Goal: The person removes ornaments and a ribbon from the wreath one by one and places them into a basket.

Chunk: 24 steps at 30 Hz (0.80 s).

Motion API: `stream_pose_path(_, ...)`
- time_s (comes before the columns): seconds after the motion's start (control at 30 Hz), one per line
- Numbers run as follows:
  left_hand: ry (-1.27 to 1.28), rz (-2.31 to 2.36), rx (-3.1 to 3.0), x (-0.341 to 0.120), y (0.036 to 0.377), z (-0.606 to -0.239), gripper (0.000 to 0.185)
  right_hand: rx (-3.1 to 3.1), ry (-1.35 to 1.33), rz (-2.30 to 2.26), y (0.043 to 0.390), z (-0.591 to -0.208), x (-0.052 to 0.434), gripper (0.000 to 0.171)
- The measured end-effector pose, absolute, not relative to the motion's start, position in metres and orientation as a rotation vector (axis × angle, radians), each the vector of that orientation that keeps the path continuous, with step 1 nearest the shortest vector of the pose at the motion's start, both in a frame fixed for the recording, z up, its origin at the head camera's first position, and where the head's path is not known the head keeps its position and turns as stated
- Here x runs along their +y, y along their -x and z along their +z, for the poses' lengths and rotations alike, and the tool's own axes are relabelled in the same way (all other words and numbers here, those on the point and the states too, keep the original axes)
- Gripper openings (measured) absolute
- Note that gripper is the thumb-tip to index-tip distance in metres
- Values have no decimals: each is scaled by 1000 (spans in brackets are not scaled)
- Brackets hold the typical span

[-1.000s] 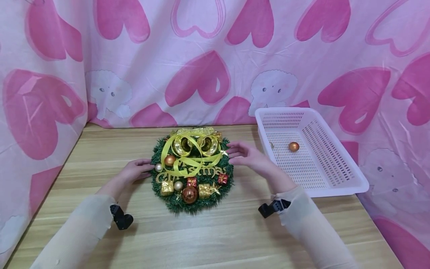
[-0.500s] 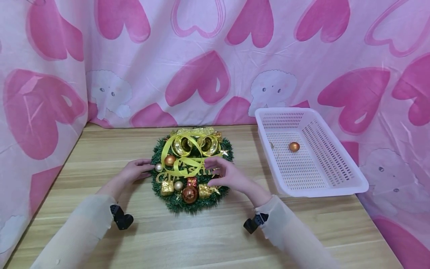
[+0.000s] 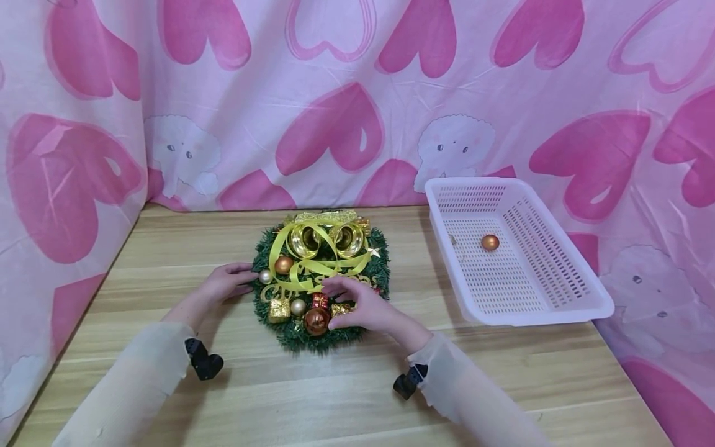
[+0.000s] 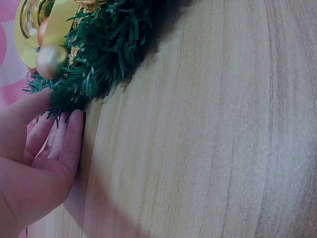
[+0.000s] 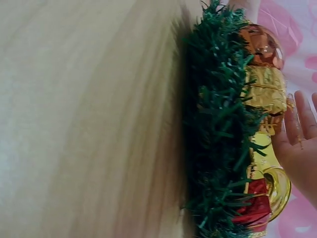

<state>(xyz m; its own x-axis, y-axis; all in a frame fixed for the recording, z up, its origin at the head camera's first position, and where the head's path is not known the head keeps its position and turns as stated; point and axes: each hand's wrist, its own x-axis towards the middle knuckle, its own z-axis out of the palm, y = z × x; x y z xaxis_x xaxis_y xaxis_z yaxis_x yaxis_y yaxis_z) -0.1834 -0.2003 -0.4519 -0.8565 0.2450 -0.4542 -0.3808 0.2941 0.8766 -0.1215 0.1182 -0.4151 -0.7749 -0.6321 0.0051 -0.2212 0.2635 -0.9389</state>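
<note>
While my left hand [image 3: 223, 284] is steadying the wreath [image 3: 321, 282] near the table's [image 3: 167, 248] far edge with straight fingers, my right hand [image 3: 360, 307] is curling around its ornaments, probably picking one; next I'm needing a firm pinch.

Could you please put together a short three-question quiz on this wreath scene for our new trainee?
1. True or false: the left hand lifts the wreath off the table.
2. What lies in the white basket? A) a gold bell B) a copper ball C) a red gift box
3. Which part of the wreath does the right hand reach over?

Key
1. False: it rests at the wreath's left edge, on the table.
2. B
3. The lower front, by the big copper bauble and gold gift box.
</note>
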Motion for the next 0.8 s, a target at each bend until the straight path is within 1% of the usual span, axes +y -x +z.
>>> stream_pose_path(0.37, 130, 1592, 2065, -200, 182, -450, 64, 2319, 864, -1325, 113, -425, 110, 73)
stream_pose_path(0.8, 118, 1601, 2071, -199, 183, -450, 64, 2451, 926, -1124, 113, -432, 103, 64)
